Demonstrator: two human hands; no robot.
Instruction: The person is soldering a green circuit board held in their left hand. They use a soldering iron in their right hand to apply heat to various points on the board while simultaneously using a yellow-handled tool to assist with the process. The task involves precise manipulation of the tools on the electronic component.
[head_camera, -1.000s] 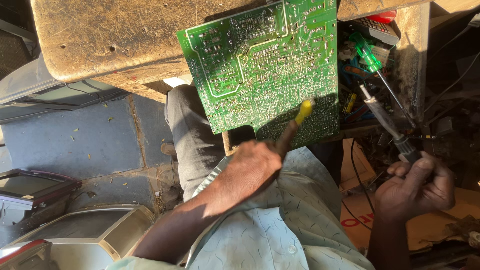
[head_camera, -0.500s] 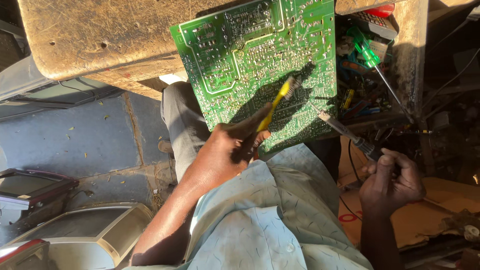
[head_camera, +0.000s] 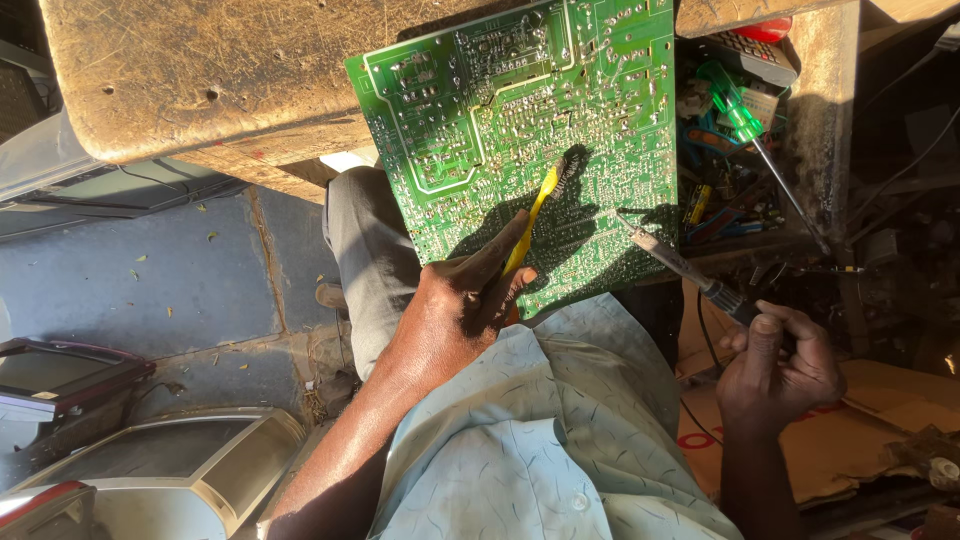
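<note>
I see the green circuit board (head_camera: 520, 130) lying solder side up, its upper part on the worn wooden bench (head_camera: 180, 75) and its lower edge over my lap. On the board rests the bristle end of a yellow toothbrush (head_camera: 535, 215), whose handle my left hand (head_camera: 455, 300) pinches between thumb and fingers just below the board's lower edge. To the right, the metal tip of a soldering iron (head_camera: 670, 258) touches or hovers just over the board's lower right part; I cannot tell which. My right hand (head_camera: 780, 370) is wrapped closed around the iron's dark handle, off the board and above a sheet of cardboard (head_camera: 850, 450). Beyond the board's right edge, a green-handled screwdriver (head_camera: 745, 130) lies among cluttered tools.
</note>
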